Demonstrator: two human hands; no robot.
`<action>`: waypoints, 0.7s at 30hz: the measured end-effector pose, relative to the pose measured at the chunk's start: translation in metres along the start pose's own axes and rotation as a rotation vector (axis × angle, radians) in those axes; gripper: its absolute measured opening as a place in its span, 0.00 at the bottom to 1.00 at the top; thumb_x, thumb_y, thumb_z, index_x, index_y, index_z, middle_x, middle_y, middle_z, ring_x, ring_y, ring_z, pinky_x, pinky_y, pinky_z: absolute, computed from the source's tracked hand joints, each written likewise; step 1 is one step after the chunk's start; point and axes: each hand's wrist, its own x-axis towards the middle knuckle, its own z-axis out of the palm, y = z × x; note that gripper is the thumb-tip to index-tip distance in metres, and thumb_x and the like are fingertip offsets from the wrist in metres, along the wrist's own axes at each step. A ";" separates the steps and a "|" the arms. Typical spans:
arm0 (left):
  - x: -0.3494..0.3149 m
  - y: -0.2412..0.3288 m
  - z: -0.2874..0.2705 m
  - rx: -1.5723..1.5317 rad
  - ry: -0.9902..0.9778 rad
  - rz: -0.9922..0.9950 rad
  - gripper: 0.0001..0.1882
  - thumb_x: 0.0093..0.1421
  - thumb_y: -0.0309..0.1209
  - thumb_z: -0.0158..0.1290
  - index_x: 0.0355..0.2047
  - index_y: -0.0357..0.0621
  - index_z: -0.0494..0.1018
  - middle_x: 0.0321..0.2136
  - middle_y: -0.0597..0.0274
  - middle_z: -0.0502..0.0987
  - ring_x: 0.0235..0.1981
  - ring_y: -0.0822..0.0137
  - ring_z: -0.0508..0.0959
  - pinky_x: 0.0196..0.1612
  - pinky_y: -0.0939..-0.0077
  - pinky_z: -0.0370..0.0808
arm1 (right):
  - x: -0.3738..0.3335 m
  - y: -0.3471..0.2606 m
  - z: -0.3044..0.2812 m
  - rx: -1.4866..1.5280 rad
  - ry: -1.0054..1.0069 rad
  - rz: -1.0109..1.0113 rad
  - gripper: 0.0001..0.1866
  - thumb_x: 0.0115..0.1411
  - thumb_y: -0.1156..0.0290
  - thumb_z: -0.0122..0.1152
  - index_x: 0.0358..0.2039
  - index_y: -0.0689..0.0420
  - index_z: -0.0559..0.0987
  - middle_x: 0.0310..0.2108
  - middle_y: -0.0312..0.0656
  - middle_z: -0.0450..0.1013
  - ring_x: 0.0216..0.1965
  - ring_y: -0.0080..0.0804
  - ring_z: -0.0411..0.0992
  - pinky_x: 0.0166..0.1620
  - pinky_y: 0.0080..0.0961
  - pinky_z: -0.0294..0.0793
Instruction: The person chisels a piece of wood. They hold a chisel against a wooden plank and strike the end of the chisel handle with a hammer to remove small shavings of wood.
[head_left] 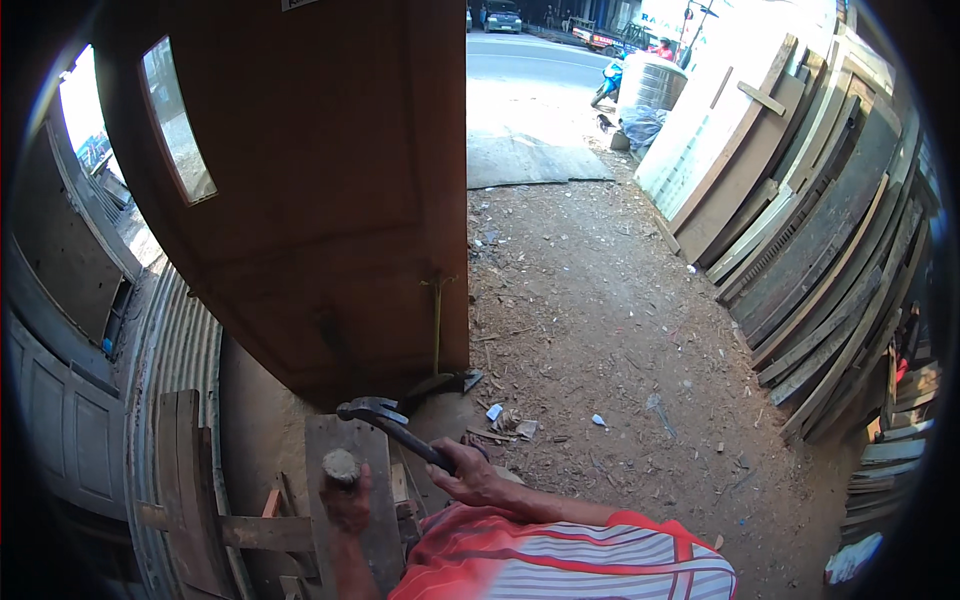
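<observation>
My right hand point(468, 474) is closed round the handle of a claw hammer point(403, 433). The hammer's dark metal head points left, raised above a plank point(378, 490). In my left hand point(346, 508) stands a short upright piece with a round, pale, frayed-looking top point(341, 465). My fingers wrap round it below that top. Its lower end is hidden by the hand, so I cannot tell what kind of tool or piece it is. The hammer head is just above and behind the round top, apart from it.
A large brown wooden door point(330, 200) with a narrow glass pane stands ahead. Boards point(175, 490) form a rough bench at the lower left, beside corrugated sheeting point(180, 340). Planks point(830, 240) lean along the right. Wood chips litter the dirt ground point(620, 350), with a road point(540, 65) beyond.
</observation>
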 end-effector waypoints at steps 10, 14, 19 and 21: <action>0.005 -0.033 -0.012 -0.054 -0.074 -0.100 0.11 0.61 0.32 0.62 0.35 0.39 0.73 0.28 0.57 0.78 0.29 0.60 0.79 0.35 0.63 0.74 | 0.012 0.006 0.003 0.205 -0.004 0.209 0.13 0.66 0.64 0.61 0.42 0.60 0.71 0.23 0.36 0.67 0.25 0.25 0.67 0.30 0.29 0.69; 0.004 -0.038 -0.012 -0.131 -0.055 -0.124 0.11 0.62 0.31 0.62 0.35 0.40 0.73 0.26 0.61 0.78 0.24 0.66 0.78 0.30 0.68 0.75 | 0.004 0.020 -0.008 0.380 -0.024 0.288 0.12 0.68 0.62 0.60 0.41 0.58 0.72 0.26 0.34 0.71 0.27 0.20 0.71 0.31 0.23 0.74; 0.008 -0.023 -0.007 -0.177 -0.051 -0.153 0.10 0.62 0.31 0.62 0.35 0.40 0.72 0.26 0.65 0.77 0.23 0.71 0.77 0.27 0.72 0.75 | 0.003 0.034 -0.013 0.414 -0.013 0.257 0.13 0.69 0.62 0.59 0.40 0.59 0.72 0.27 0.37 0.74 0.29 0.23 0.76 0.33 0.25 0.78; 0.010 -0.011 -0.005 -0.175 -0.067 -0.155 0.10 0.62 0.31 0.62 0.35 0.40 0.72 0.25 0.64 0.77 0.23 0.71 0.77 0.27 0.72 0.74 | 0.003 0.039 -0.009 0.573 0.040 0.262 0.12 0.69 0.62 0.58 0.40 0.58 0.71 0.26 0.36 0.73 0.27 0.23 0.75 0.32 0.25 0.78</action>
